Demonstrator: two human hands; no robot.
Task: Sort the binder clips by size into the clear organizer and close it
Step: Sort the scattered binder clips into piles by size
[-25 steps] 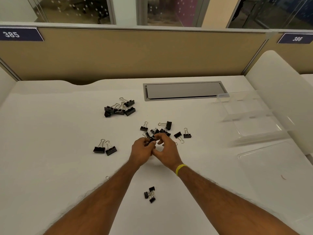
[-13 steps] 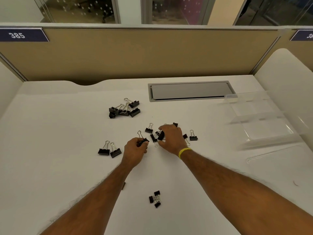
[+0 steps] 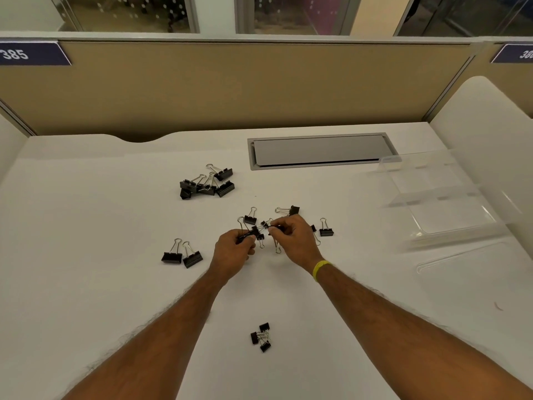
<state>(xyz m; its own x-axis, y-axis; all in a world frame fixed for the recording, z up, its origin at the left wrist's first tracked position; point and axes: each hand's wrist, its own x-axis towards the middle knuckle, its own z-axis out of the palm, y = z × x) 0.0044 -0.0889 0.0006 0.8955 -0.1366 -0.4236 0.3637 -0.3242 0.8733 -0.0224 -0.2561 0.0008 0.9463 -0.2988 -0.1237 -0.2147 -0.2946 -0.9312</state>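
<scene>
Left hand [image 3: 233, 249]: fingers curled, thumb and forefinger pinched on a small black binder clip [image 3: 253, 231] held just above the desk. Right hand [image 3: 292, 237]: fingertips pressed together on wire handles at the same knot of clips, facing the left hand; which clip they grip cannot be told. A yellow wristband [image 3: 320, 269] circles the right wrist.

Central scatter [image 3: 261, 223]: several small clips with silver handles lie loose under and around both hands. One clip [image 3: 250, 217] stands just behind the left hand, another [image 3: 291, 210] behind the right hand, and one [image 3: 326, 230] sits just to the right of the right hand.

Large pair [image 3: 182, 255]: two bigger clips side by side, left of the left hand, apart from it.

Far heap [image 3: 208, 183]: about five large clips piled together, well behind the hands toward the left.

Near cluster [image 3: 261, 337]: three tiny clips with handles tangled, between the forearms, close to the camera.

Clear organizer [image 3: 438, 203]: open, at the right side of the white desk [image 3: 86, 226], no clips visible inside; its lid [image 3: 473, 264] lies flat nearer the camera.

Grey cable hatch [image 3: 318, 151]: set into the desk behind the scatter.
</scene>
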